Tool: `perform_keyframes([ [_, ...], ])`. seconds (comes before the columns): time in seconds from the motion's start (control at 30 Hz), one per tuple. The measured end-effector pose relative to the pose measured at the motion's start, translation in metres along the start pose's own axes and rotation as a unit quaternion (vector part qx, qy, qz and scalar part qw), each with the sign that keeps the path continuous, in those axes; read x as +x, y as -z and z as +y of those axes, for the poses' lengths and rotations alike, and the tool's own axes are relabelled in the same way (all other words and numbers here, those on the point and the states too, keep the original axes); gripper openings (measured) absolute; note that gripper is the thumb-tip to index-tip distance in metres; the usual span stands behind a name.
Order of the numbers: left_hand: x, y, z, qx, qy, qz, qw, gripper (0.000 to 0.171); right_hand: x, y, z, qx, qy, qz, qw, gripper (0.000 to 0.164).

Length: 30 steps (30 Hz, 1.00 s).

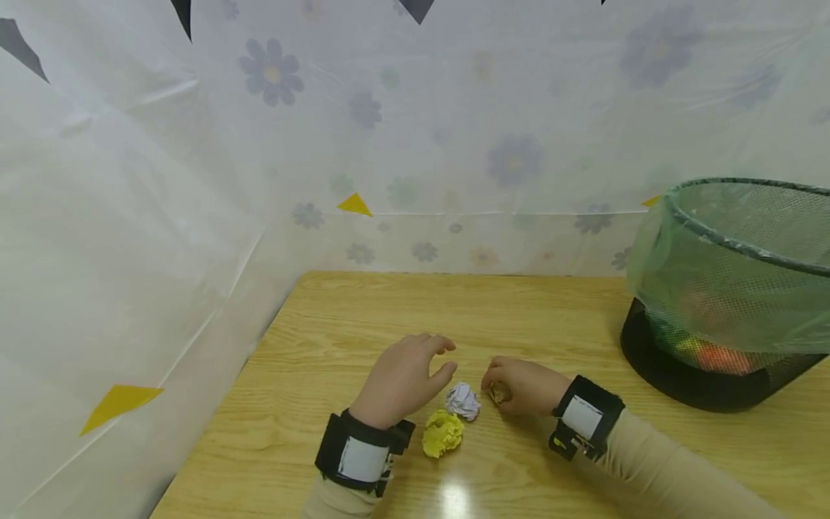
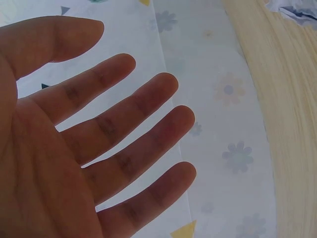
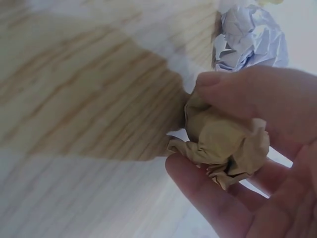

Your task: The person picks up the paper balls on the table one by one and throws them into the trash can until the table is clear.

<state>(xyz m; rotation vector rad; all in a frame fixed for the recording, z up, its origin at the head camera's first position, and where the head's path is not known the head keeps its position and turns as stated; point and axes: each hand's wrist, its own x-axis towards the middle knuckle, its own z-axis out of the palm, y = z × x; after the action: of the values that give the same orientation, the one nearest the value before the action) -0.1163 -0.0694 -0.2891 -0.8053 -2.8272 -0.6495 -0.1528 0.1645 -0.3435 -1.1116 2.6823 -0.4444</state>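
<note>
My right hand (image 1: 524, 385) grips a crumpled brown paper ball (image 3: 223, 139) between thumb and fingers, low over the table. In the head view the fingers cover much of that ball. Just left of it lies a crumpled white paper ball (image 1: 463, 401), with a crumpled yellow paper ball (image 1: 443, 434) close by on its near side. My left hand (image 1: 405, 378) hovers left of these two, holding nothing. Its fingers are spread and relaxed in the left wrist view, the palm (image 2: 44, 163) bare.
A black mesh bin (image 1: 707, 382) lined with a green bag (image 1: 713, 288) stands at the right of the wooden table (image 1: 363, 310); colourful contents show through its side. A flower-patterned white sheet (image 1: 441, 130) hangs behind the table and along its left side.
</note>
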Motion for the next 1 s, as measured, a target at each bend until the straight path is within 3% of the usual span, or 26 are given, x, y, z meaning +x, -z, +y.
perform_keyframes([
  [0.3, 0.0, -0.001, 0.0, -0.002, 0.001, -0.003, 1.0, 0.029, -0.002, 0.001, 0.002, -0.007, 0.017, 0.013, 1.0, 0.018],
  [0.67, 0.0, -0.002, 0.0, 0.0, -0.003, 0.0, 1.0, 0.028, -0.007, 0.006, 0.006, -0.004, -0.002, 0.02, 1.0, 0.013],
  [1.0, 0.0, -0.001, 0.002, 0.0, -0.001, 0.001, 1.0, 0.028, -0.015, 0.021, 0.009, -0.001, 0.001, 0.029, 1.0, 0.014],
])
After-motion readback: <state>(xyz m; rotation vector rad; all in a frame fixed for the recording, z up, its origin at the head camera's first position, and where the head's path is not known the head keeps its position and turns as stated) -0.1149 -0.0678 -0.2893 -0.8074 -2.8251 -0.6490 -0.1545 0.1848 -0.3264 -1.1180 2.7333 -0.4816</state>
